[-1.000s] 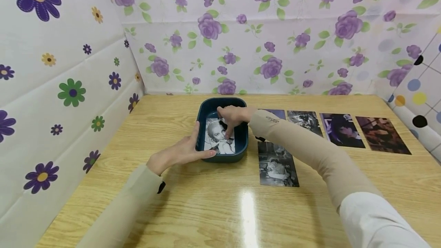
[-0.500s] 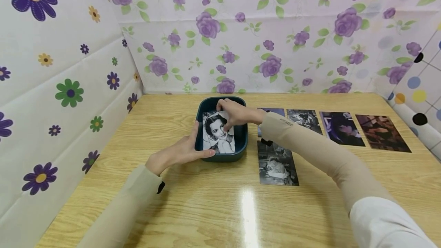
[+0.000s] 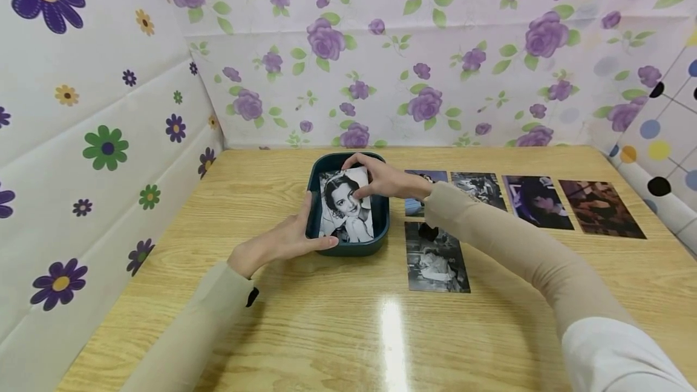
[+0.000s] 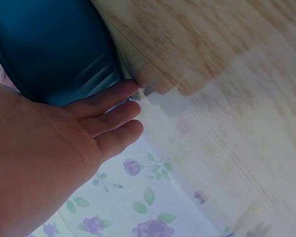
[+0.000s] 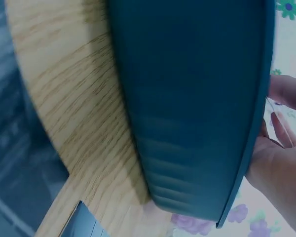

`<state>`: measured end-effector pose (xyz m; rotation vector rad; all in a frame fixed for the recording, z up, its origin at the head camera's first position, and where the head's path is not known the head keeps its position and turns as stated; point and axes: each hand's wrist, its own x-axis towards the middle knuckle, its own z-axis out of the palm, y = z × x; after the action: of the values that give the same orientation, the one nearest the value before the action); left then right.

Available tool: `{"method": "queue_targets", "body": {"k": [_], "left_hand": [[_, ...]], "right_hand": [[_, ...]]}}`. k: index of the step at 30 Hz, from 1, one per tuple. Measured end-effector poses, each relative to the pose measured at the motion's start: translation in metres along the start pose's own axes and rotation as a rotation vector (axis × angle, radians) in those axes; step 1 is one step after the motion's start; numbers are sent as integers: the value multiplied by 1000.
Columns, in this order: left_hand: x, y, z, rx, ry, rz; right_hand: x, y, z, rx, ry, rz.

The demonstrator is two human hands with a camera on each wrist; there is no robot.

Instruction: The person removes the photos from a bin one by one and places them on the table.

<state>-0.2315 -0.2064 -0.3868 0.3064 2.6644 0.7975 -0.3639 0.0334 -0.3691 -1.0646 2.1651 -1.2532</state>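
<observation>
In the head view a dark teal box (image 3: 356, 251) with rounded corners stands open-topped on the table. My left hand (image 3: 285, 236) rests against its left side, thumb at the front rim; the left wrist view shows straight fingers along the wall of the box (image 4: 52, 47). With thumb and fingers my right hand (image 3: 385, 179) pinches a black-and-white portrait photo (image 3: 340, 207), its far end raised toward the box's rim. In the right wrist view the box's side (image 5: 187, 98) fills the middle, and the right hand (image 5: 281, 153) is over its rim with a thin photo edge between the fingers.
Right of the box a row of photos lies flat: a bluish one (image 3: 416, 207) partly under the right forearm, a black-and-white one (image 3: 481, 186), and two dark ones (image 3: 539, 201) (image 3: 601, 207). Another black-and-white photo (image 3: 435, 265) lies nearer. Flowered cloth walls (image 3: 305, 77) enclose the wooden table.
The right hand has drawn the portrait photo upward from lower inside the box, and a dark-haired woman's portrait now shows in full. The left hand has stayed at the box.
</observation>
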Motion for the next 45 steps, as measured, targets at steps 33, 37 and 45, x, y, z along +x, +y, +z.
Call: {"method": "queue_targets", "body": {"k": [33,37,45], "left_hand": [[1,1,1,-18,9,-2],[0,0,0,-17,11,-5],[2,0,0,-12,17,6]], "right_hand": [[-247,38,-93,-154,108,270],[-263,58,-81,-152,112,286],[-263,74,-61,-503,222,146]]}}
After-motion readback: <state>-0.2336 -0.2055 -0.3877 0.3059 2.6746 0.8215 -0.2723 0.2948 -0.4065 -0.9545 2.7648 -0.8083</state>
